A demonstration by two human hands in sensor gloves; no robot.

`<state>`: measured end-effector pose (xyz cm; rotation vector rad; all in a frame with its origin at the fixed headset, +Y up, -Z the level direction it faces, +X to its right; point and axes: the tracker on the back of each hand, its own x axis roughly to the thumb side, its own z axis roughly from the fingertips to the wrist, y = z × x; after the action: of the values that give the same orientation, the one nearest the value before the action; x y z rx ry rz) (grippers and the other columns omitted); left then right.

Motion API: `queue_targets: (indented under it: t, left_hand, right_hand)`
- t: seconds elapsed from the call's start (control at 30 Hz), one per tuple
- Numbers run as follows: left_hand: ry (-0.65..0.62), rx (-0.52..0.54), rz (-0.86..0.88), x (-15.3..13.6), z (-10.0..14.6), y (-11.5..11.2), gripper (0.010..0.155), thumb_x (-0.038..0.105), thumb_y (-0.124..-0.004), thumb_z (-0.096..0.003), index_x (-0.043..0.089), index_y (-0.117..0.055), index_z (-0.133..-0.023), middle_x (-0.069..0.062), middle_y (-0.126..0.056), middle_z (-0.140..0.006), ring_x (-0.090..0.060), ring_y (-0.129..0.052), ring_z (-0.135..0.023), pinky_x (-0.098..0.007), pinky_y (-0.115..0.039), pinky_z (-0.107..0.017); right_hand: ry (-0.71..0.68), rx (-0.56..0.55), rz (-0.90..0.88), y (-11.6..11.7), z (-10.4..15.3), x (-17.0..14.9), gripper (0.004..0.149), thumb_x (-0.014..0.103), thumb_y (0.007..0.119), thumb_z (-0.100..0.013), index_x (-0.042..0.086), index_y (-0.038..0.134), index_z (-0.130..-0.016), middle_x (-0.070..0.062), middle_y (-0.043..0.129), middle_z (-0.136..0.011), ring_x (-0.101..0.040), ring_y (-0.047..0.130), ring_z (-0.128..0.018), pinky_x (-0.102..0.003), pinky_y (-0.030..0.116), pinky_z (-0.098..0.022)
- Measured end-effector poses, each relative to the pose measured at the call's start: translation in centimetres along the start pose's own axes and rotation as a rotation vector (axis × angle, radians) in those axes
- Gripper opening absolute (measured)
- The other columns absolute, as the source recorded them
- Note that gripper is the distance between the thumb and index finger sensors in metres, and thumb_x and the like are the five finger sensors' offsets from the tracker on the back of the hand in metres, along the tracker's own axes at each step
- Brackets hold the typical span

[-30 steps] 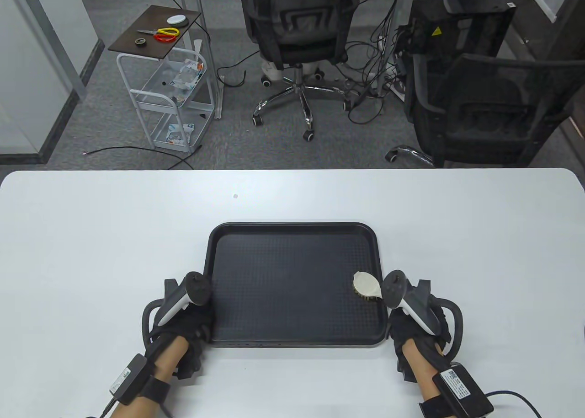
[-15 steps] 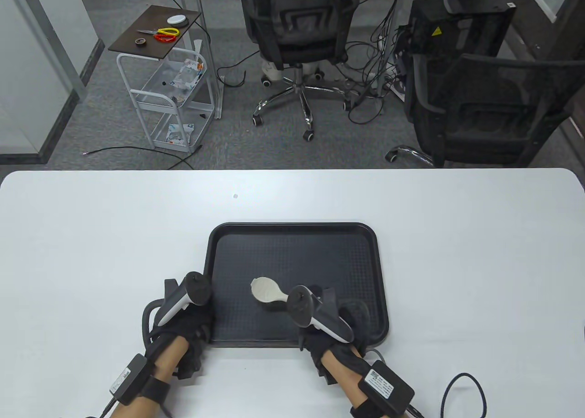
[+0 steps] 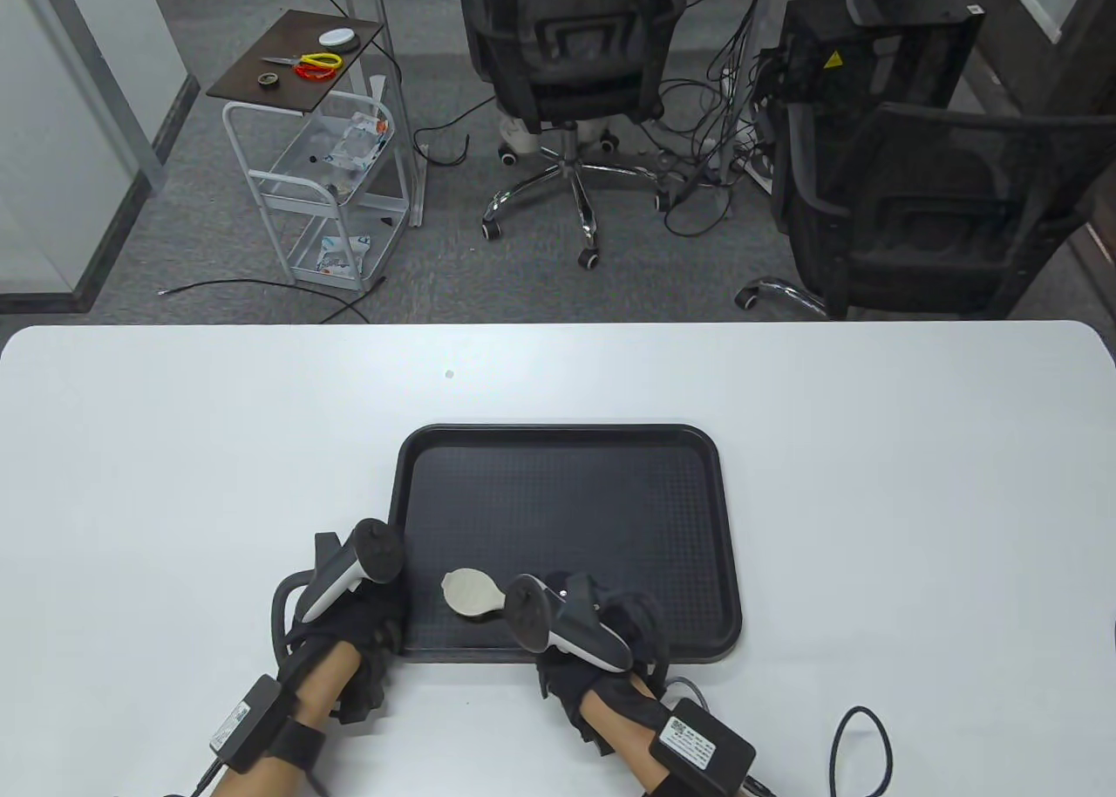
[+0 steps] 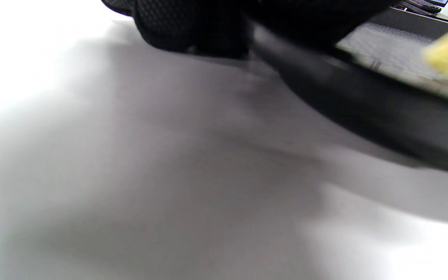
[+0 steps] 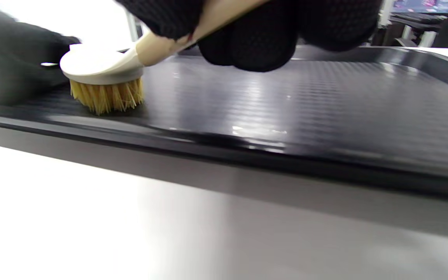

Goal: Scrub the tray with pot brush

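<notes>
Bristles of the pot brush (image 5: 105, 95) press onto the floor of the tray (image 3: 663, 448) at its near left corner, just inside the front rim. The brush has a round cream head (image 3: 466, 592), straw-yellow bristles and a pale handle that runs back into the right hand (image 3: 602, 631). That hand's gloved fingers (image 5: 247, 39) wrap around the handle, as the right wrist view shows, with the handle slanting down to the left so the head sits flat and the bristles meet the surface squarely. That angle probably lets the person push down while sweeping sideways.

The tray is black, rectangular with rounded corners, with a fine textured floor and a low raised rim. It looks glossy in the right wrist view, with a few bright glints near the front edge that may be moisture, though this cannot be confirmed. It lies on the white table (image 3: 174, 448), toward the person's side.

The left hand (image 3: 366, 623) rests at the tray's near left corner, its dark fingers (image 4: 193, 27) lying at the rim. It likely pins the tray so that the scrubbing strokes do not slide it across the smooth table. Whether it truly grips the rim or only presses against it is not clear, since the left wrist view is blurred. The two hands are near each other, with the brush head between them.
</notes>
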<state>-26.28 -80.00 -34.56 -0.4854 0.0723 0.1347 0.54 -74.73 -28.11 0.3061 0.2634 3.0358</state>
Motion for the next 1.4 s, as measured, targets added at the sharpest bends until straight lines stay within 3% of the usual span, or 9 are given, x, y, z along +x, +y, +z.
queue_targets:
  t: [0.33, 0.57, 0.63, 0.9, 1.17, 1.4]
  left_hand:
    - [0.002, -0.001, 0.000, 0.0, 0.0, 0.0, 0.076, 0.044, -0.070, -0.0493, 0.031, -0.022, -0.107, -0.002, -0.068, -0.080, -0.023, -0.073, -0.070, -0.054, -0.043, -0.078]
    - [0.005, 0.002, -0.004, 0.1, 0.0, 0.0, 0.076, 0.044, -0.070, -0.0493, 0.031, -0.022, -0.106, -0.002, -0.068, -0.080, -0.023, -0.073, -0.070, -0.054, -0.043, -0.078]
    - [0.005, 0.002, -0.004, 0.1, 0.0, 0.0, 0.076, 0.044, -0.070, -0.0492, 0.031, -0.022, -0.106, -0.002, -0.068, -0.079, -0.023, -0.073, -0.070, -0.054, -0.044, -0.078]
    - [0.004, 0.001, -0.004, 0.1, 0.0, 0.0, 0.076, 0.044, -0.070, -0.0493, 0.031, -0.022, -0.106, -0.002, -0.068, -0.079, -0.024, -0.073, -0.070, -0.054, -0.043, -0.078]
    - [0.002, 0.002, -0.003, 0.1, 0.0, 0.0, 0.076, 0.044, -0.070, -0.0493, 0.031, -0.022, -0.106, -0.002, -0.068, -0.079, -0.024, -0.073, -0.069, -0.054, -0.043, -0.078]
    - [-0.001, 0.001, -0.005, 0.1, 0.1, 0.0, 0.076, 0.044, -0.070, -0.0495, 0.031, -0.022, -0.106, -0.003, -0.068, -0.079, -0.024, -0.073, -0.069, -0.054, -0.043, -0.078]
  right_hand:
    - [0.303, 0.032, -0.033, -1.4, 4.0, -14.1, 0.051, 0.024, 0.080, -0.047, 0.027, 0.073, -0.097, -0.011, 0.079, -0.094, -0.029, 0.089, -0.071, -0.051, 0.079, -0.052]
    - [0.412, 0.048, 0.020, -2.6, 5.2, -18.1, 0.051, 0.024, 0.081, -0.047, 0.026, 0.074, -0.097, -0.011, 0.079, -0.094, -0.029, 0.089, -0.071, -0.052, 0.077, -0.052]
    - [0.402, 0.047, 0.017, -3.1, 5.3, -17.6, 0.051, 0.024, 0.081, -0.047, 0.025, 0.074, -0.097, -0.011, 0.078, -0.094, -0.030, 0.088, -0.071, -0.052, 0.076, -0.052]
    - [0.149, -0.118, 0.025, -5.4, 4.8, -8.5, 0.051, 0.025, 0.080, -0.048, 0.026, 0.072, -0.099, -0.010, 0.078, -0.095, -0.028, 0.088, -0.071, -0.050, 0.076, -0.052]
    - [-0.059, -0.056, -0.029, -2.8, 1.2, 0.8, 0.052, 0.026, 0.080, -0.048, 0.027, 0.072, -0.099, -0.009, 0.078, -0.095, -0.027, 0.088, -0.073, -0.050, 0.076, -0.054]
    - [-0.142, -0.007, -0.041, 0.1, 0.0, 4.7, 0.052, 0.026, 0.079, -0.048, 0.028, 0.071, -0.099, -0.007, 0.077, -0.095, -0.026, 0.087, -0.073, -0.049, 0.076, -0.055]
